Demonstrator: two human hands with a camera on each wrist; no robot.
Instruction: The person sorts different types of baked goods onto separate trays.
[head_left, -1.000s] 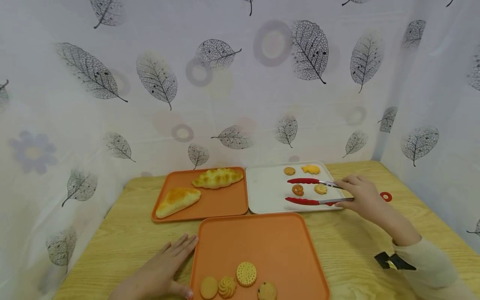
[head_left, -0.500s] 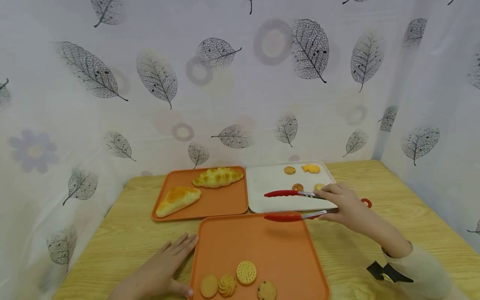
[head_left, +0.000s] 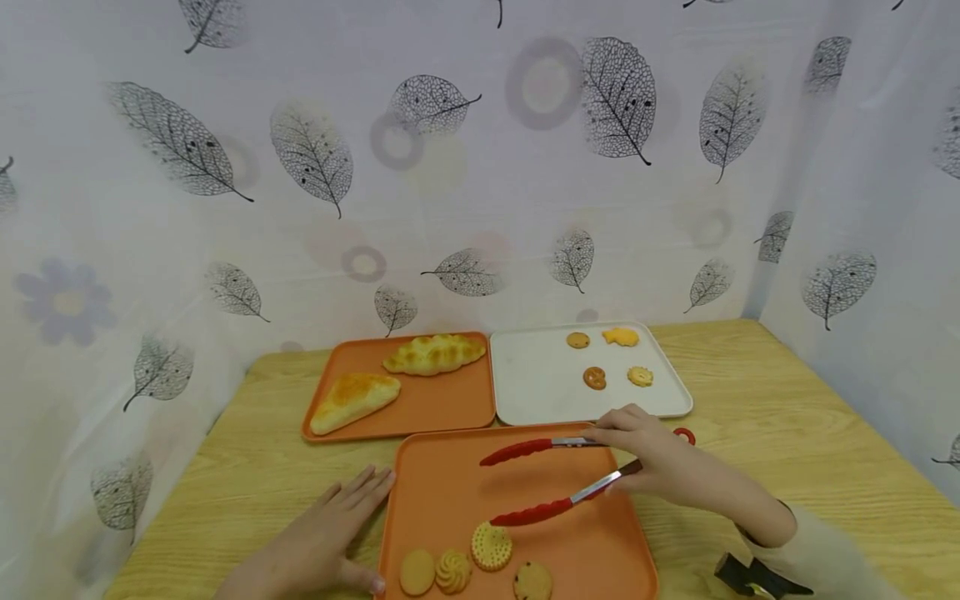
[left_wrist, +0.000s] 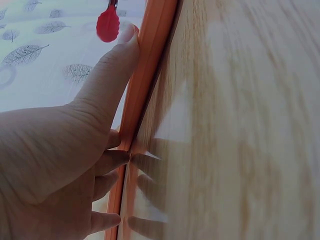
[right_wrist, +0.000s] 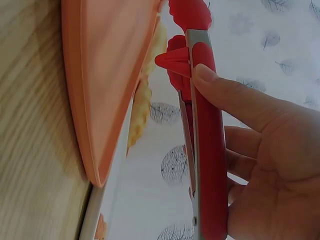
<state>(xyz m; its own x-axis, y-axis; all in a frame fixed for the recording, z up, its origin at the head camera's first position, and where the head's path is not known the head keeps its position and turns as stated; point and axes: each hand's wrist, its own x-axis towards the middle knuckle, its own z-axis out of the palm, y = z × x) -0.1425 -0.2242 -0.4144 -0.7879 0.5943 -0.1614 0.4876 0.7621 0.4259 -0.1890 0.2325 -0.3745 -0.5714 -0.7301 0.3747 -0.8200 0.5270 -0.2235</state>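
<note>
My right hand (head_left: 660, 457) grips a pair of red-tipped tongs (head_left: 534, 512), also seen in the right wrist view with the thumb along one red handle. Their arms stand apart with nothing between them, over the near orange tray (head_left: 562, 550). One tip lies right by a round dotted cracker (head_left: 492, 547); I cannot tell if they touch. On that tray also lie a plain round biscuit (head_left: 417, 572), a swirl cookie (head_left: 453, 572) and a chip cookie (head_left: 533, 581). My left hand (head_left: 315, 537) rests against the tray's left edge, fingers extended.
Behind, a second orange tray (head_left: 435, 412) bears a croissant-like bread (head_left: 434, 355) and a triangular pastry (head_left: 355, 402). Beside it a white tray (head_left: 536, 375) holds a small cookie (head_left: 578, 340), a fish-shaped cracker (head_left: 621, 337), a pretzel (head_left: 595, 378) and a flower-shaped biscuit (head_left: 640, 377).
My right hand has brought the spread tongs from over the white tray leftward and nearer, over the near orange tray. The left hand has stayed in place.
</note>
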